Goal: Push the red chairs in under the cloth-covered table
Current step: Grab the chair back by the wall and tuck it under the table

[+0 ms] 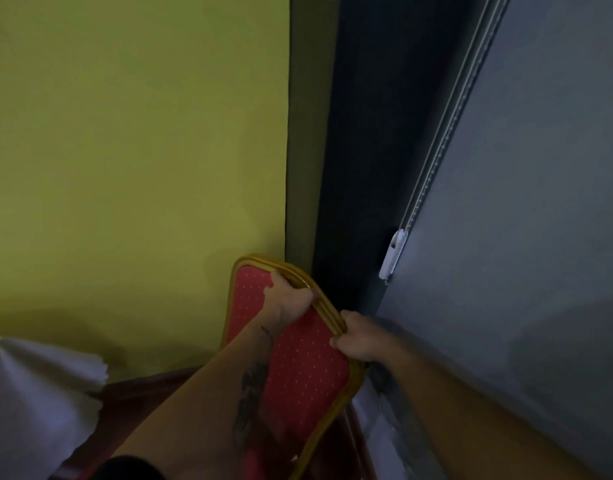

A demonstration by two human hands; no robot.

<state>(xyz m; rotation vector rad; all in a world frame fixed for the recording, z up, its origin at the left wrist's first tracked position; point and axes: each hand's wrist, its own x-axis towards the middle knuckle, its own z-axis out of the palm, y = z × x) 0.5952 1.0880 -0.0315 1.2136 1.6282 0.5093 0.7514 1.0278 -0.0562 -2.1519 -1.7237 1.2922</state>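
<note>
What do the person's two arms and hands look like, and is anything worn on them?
Both forearms are bare; no sleeves, gloves or watch show. The left forearm carries a large dark tattoo along its length, with a smaller dark mark near the wrist. The left hand shows no ring. The right forearm and right hand show no markings or jewellery. A dark patch sits at the bottom edge; whether it is clothing is unclear.

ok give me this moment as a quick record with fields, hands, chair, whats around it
left hand: gripping the top of the chair backrest frame
right hand: gripping the same frame edge, lower right
red chair: red dotted backrest with gold frame, tilted in view
white cloth: at lower left, beside the chair
wall: yellow-green, behind the chair
blind: grey, at right, with a bead chain and white clip
seat and legs: not visible
</note>
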